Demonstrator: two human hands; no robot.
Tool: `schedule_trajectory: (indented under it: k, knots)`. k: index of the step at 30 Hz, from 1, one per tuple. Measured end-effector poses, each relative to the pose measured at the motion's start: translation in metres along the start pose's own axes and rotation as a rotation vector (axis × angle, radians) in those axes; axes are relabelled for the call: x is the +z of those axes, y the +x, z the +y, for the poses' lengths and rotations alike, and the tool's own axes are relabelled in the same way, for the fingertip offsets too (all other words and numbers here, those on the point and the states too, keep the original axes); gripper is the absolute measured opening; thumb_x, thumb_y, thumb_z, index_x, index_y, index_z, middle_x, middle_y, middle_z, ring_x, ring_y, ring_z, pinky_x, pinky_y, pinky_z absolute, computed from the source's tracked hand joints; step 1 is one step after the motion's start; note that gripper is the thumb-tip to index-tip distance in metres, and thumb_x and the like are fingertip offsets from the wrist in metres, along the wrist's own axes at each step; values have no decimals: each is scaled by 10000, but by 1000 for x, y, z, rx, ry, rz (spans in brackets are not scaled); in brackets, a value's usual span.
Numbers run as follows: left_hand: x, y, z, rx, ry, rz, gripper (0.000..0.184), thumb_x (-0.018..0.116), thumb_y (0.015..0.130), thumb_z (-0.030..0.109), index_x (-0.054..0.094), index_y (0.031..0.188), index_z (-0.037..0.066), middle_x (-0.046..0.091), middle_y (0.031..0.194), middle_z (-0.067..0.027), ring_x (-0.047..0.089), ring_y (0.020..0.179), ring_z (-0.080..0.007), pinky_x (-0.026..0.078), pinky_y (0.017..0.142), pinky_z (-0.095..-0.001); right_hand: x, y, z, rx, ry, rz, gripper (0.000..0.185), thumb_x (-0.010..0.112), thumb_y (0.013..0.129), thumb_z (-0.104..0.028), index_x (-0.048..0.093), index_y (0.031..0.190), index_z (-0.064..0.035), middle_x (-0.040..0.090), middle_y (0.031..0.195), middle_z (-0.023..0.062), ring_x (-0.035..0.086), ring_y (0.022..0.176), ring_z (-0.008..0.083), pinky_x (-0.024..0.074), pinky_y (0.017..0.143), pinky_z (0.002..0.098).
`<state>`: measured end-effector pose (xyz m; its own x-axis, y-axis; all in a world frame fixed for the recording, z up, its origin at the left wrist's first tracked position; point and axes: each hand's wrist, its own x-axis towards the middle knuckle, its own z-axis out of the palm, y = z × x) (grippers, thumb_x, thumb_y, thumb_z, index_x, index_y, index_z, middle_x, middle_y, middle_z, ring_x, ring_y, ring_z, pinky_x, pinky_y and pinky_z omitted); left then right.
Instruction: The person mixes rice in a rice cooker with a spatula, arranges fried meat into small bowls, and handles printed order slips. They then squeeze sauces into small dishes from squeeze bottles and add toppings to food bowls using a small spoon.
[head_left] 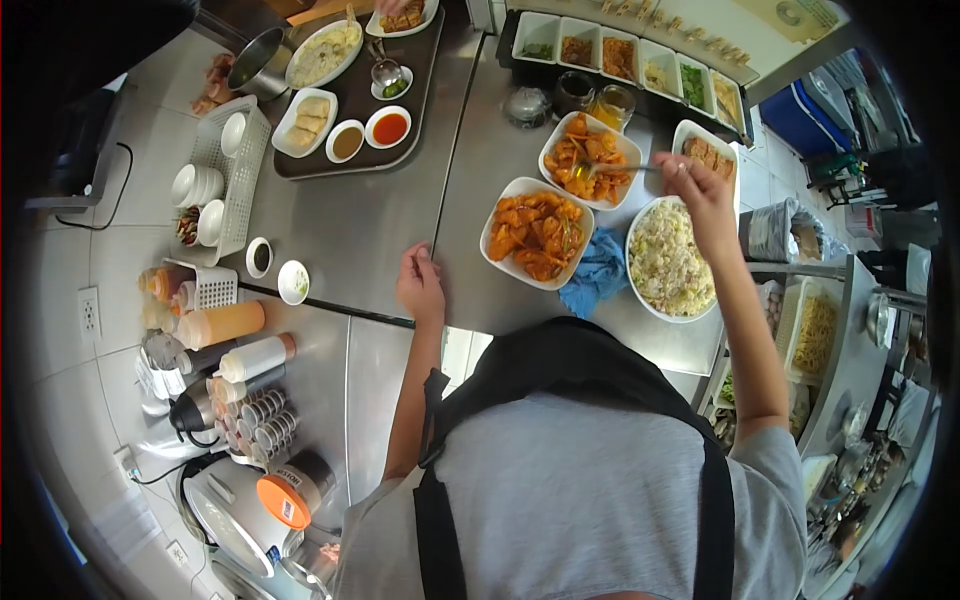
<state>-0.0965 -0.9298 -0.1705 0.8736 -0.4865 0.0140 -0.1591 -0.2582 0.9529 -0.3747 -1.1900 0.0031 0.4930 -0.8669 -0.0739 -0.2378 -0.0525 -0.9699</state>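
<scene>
My right hand (pixel 702 195) is closed around the handle of a metal spoon (pixel 625 168). The spoon's bowl end rests over orange-sauced pieces in a white square bowl (pixel 548 168). A second white bowl (pixel 489 240) of similar saucy food stands in front of it, beside a crumpled blue cloth (pixel 597 272). Under my right wrist is an oval dish of fried rice (pixel 670 262), and a dish of browned, sliced food (pixel 708 155) lies just beyond my fingers. My left hand (pixel 420 285) is at the steel counter, fingers loosely curled, with nothing visible in it.
A dark tray (pixel 375 165) at upper left bears dishes and sauce cups; another person's hand (pixel 392 6) reaches over it. Ingredient containers (pixel 620 60) line the back right. Squeeze bottles (pixel 222 323) and a white basket (pixel 245 150) stand left. Two small cups (pixel 293 283) sit near the counter seam.
</scene>
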Motion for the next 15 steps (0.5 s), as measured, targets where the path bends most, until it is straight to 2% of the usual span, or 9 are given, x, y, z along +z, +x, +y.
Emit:
schedule_trajectory:
  k: [2, 3, 6, 9, 15]
  knots:
    - [0, 0, 0, 16, -7, -4, 249, 504, 1008, 235, 646, 1074, 42, 548, 652, 17, 477, 566, -41, 393, 523, -195, 23, -32, -8, -121, -122, -34, 173, 608, 951, -140, 706, 1034, -24, 644, 872, 24, 587, 774, 102, 479, 704, 245]
    - [0, 1, -2, 32, -9, -3, 246, 505, 1008, 231, 646, 1074, 41, 547, 654, 17, 479, 570, -40, 395, 527, -193, 30, -43, -11, -323, -304, -40, 131, 638, 888, -38, 702, 1002, -34, 666, 889, 81, 636, 807, 181, 500, 731, 281]
    - [0, 1, -4, 38, -26, -1, 238, 507, 1007, 221, 643, 1079, 39, 543, 654, 17, 481, 574, -40, 398, 533, -190, 50, -65, -17, -560, -490, -97, 172, 657, 825, 8, 693, 981, -54, 646, 938, 113, 645, 836, 277, 526, 742, 342]
    - [-3, -1, -2, 26, -45, -26, 238, 500, 1009, 213, 640, 1084, 36, 541, 658, 16, 487, 582, -41, 400, 536, -190, 60, -69, -8, -638, -526, -71, 183, 651, 830, 6, 687, 997, -60, 637, 968, 111, 643, 850, 278, 530, 738, 359]
    - [-3, 0, 1, 46, -70, -45, 235, 498, 1007, 208, 646, 1084, 42, 536, 653, 18, 490, 591, -43, 394, 529, -200, 74, -62, 30, -629, -470, -179, 185, 644, 830, 9, 684, 1001, -51, 631, 962, 120, 640, 874, 288, 527, 750, 368]
